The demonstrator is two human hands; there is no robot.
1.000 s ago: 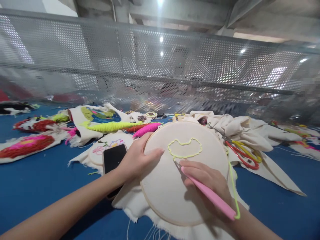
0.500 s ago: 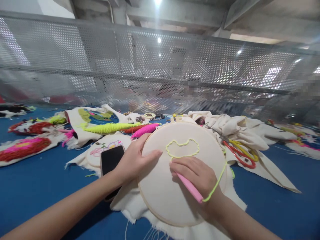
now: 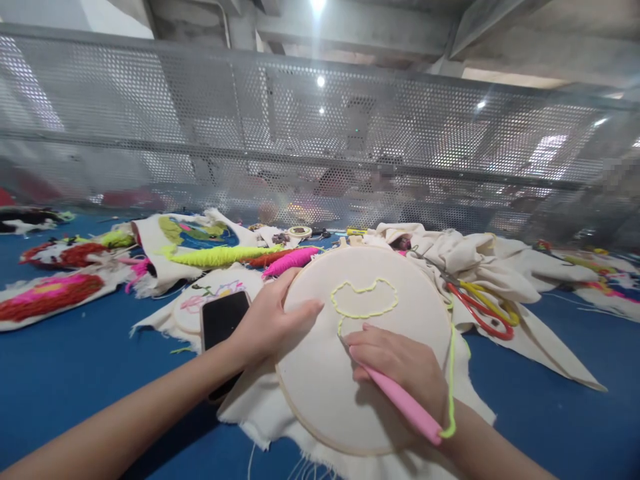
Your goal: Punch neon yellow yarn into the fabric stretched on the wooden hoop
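Observation:
An embroidery hoop [image 3: 284, 393] stretched with cream cloth [image 3: 320, 373] stands tilted before me. Yellow-green yarn stitches [image 3: 365, 315] form a closed, bean-like outline on it, with a short stitched line running down from its lower left. My left hand [image 3: 280, 317] is closed on the hoop's left rim, thumb lying over the cloth, fingers hidden behind. Closed around a pink-handled punch needle [image 3: 405, 403], my right hand [image 3: 397, 360] rests by the short line; its fingers hide most of the tip. Yellow-green yarn [image 3: 451, 380] trails from the handle's back end up along the hoop's right side.
A phone [image 3: 223, 320] lies left of the hoop, by a smaller embroidered hoop [image 3: 187, 307]. Red- and yellow-handled scissors [image 3: 483, 313] lie on crumpled cloth [image 3: 465, 257] at right. Yarn bundles [image 3: 225, 255] and tufted pieces [image 3: 55, 293] cover the blue table's [image 3: 65, 393] back, before a perforated metal screen [image 3: 300, 133].
My right hand has shifted right and slightly down with the punch needle, uncovering the short stitched line below the outline. The handle's back end sits lower and farther right. My left hand stays put.

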